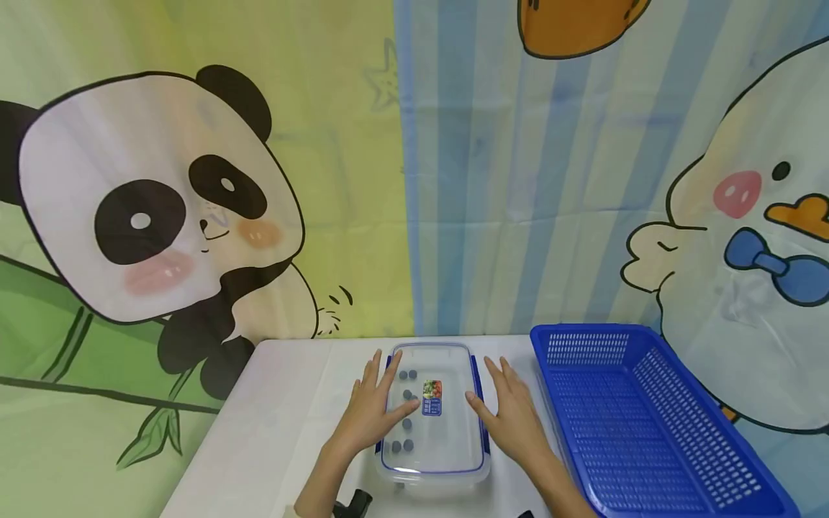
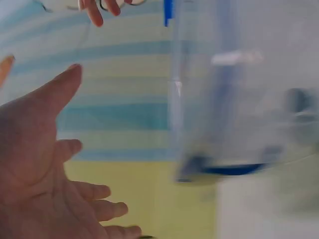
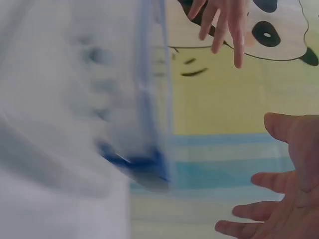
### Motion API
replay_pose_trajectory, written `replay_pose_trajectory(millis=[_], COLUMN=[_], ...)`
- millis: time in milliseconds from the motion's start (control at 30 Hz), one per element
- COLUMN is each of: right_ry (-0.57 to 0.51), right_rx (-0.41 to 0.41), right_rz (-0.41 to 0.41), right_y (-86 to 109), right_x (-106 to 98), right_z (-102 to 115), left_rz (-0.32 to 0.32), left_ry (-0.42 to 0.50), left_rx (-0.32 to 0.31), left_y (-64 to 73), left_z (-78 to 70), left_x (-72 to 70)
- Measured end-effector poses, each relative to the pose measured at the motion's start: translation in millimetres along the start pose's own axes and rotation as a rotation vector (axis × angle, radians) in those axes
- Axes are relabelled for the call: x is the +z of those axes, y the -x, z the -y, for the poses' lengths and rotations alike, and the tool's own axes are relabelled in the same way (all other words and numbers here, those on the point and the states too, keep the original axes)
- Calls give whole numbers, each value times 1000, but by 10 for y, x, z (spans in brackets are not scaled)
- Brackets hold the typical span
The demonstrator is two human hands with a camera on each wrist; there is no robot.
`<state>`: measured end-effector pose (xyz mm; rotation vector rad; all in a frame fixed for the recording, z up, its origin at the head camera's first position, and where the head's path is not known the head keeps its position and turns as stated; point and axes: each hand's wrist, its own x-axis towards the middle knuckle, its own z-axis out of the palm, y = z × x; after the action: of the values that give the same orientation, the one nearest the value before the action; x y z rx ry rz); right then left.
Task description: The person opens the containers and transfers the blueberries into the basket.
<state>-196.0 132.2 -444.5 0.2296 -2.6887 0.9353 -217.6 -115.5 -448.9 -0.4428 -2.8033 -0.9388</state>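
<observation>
Nearest, at the lower edge of the head view: a black object (image 1: 353, 503), partly cut off, by the L wrist. Beyond it, L hand (image 1: 368, 414) and R hand (image 1: 513, 415), fingers spread, grips apart; wrist views show both clear of the box. Btwn and below them on the white table (image 1: 272, 410): clear lidded box (image 1: 456, 450) w/ blue side clips (image 1: 478, 374), label (image 1: 432, 398) nr its middle, grey discs (image 1: 406, 424) mostly toward its L side (in or on the lid: can't tell). At R, blue basket (image 1: 618, 410). Farthest: cloth backdrop (image 1: 343, 216) w/ panda & duck figs.
</observation>
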Motion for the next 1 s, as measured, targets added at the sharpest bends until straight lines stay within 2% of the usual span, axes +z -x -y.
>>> replay_pose_trajectory(millis=[67,200,300,400,667,833,1000], right_ry=[-117,-259,-317,-362,-417,-434,-462], right_rx=[35,117,153,173,202,211,233], right_rz=[23,45,38,58,122,126,140], right_y=[43,90,104,109,89,85,92], right_x=[175,475,603,656,668,684,726], right_z=[-51,-197,-296,-351,-370,-398,-427], left_rz=[-22,-56,-57,-42,-13,16,50], left_ry=[136,373,485,569,720,766,765], left_rx=[-47,-115,-144,-187,-231,-236,-250], left_y=[20,34,38,51,47,70,109], left_z=[166,414,523,587,676,593,526], left_x=[141,392,517,586,608,490,393])
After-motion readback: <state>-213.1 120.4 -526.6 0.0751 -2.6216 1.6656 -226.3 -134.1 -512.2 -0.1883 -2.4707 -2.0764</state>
